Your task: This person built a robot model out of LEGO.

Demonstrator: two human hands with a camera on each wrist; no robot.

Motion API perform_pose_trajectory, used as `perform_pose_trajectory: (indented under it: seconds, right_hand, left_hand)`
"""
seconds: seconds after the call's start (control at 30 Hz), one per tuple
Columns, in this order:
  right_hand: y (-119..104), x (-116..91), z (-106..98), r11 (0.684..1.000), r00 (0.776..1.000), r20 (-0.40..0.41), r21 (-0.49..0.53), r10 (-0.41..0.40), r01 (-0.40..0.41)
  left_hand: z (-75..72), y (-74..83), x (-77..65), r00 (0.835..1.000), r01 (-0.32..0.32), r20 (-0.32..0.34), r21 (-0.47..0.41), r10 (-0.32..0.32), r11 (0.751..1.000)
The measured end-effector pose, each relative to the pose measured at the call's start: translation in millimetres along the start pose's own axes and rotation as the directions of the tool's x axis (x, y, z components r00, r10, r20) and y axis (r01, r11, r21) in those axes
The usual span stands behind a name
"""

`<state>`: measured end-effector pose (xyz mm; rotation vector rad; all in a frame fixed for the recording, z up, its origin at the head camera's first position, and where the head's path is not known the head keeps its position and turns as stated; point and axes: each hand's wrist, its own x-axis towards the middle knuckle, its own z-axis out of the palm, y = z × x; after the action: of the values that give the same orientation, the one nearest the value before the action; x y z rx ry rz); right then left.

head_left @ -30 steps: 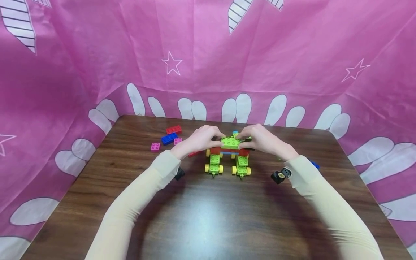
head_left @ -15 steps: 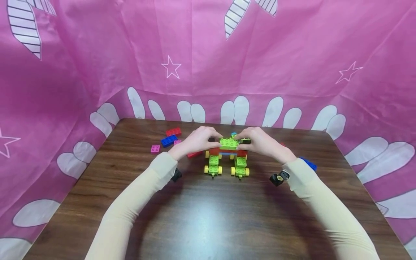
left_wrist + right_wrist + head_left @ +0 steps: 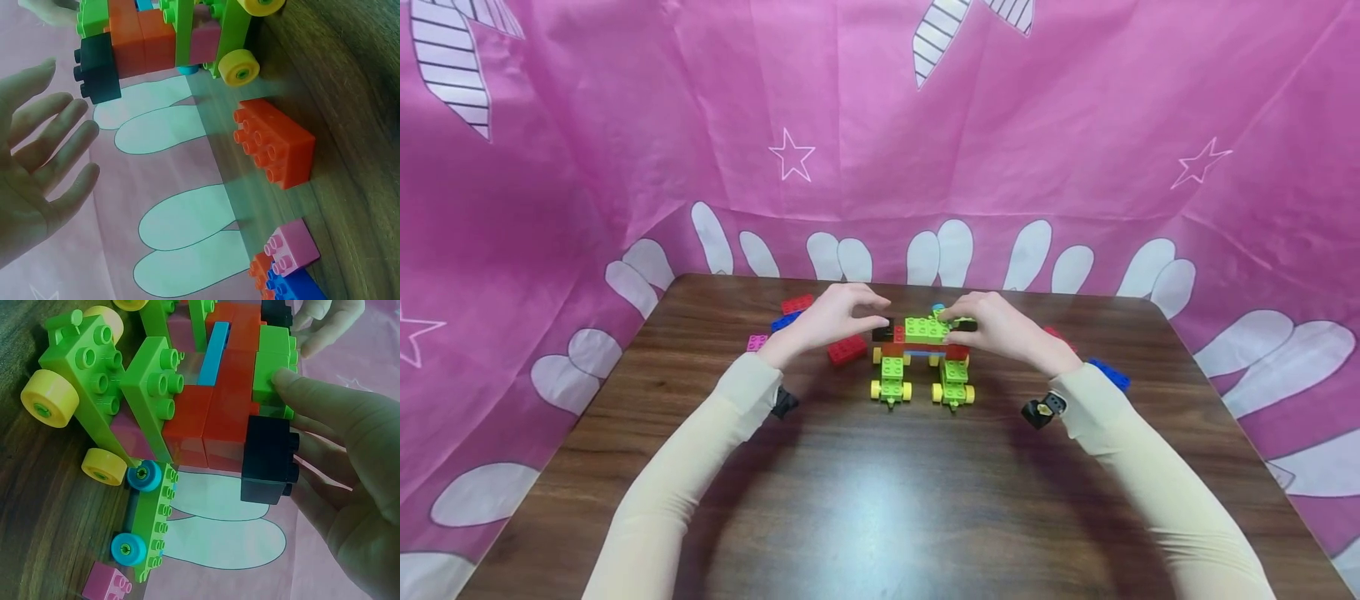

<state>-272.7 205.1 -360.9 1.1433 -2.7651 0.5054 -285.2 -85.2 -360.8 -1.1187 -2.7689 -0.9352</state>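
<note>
A toy brick vehicle stands mid-table on two green wheeled bases [image 3: 891, 379] with yellow wheels [image 3: 50, 397]. Red bricks [image 3: 231, 406] bridge them, and light green bricks [image 3: 927, 330] sit on top. A black brick caps each end, one on the left [image 3: 100, 69] and one on the right [image 3: 265, 456]. My left hand [image 3: 846, 312] hovers just left of the build, fingers spread and holding nothing. With thumb on the near side and fingers behind, my right hand [image 3: 996, 329] pinches the green brick on top, beside the right black brick.
Left of the build lies a red brick [image 3: 847, 350], with pink [image 3: 757, 342], blue [image 3: 786, 322] and red [image 3: 797, 304] bricks beyond. Another blue brick [image 3: 1108, 375] is at the right. A green base with blue wheels [image 3: 153, 519] stands behind the build.
My left hand has let go of the build's left end and moved left, uncovering the black brick there. My right hand stays at the right end.
</note>
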Motion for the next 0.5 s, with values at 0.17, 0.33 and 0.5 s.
perform_pose_trajectory:
  seconds: [0.17,0.33,0.5]
  right_hand:
    - [-1.0,1.1,0.6,1.000,1.000,0.008,-0.002,0.004,-0.004]
    - [-2.1,0.7,0.3,1.000,1.000,0.010,0.001,0.011,-0.011]
    - [-1.8,-0.5,-0.7,1.000,1.000,0.009,-0.004,0.010,-0.010]
  left_hand:
    - [-1.8,-2.0,-3.1,1.000,0.011,-0.025,-0.014,-0.012,1.000]
    - [-4.1,-3.6,-6.1,0.999,0.022,-0.046,-0.030,-0.024,0.999]
    - [-8.7,-6.9,-10.9,0.998,0.022,-0.066,-0.041,-0.025,0.999]
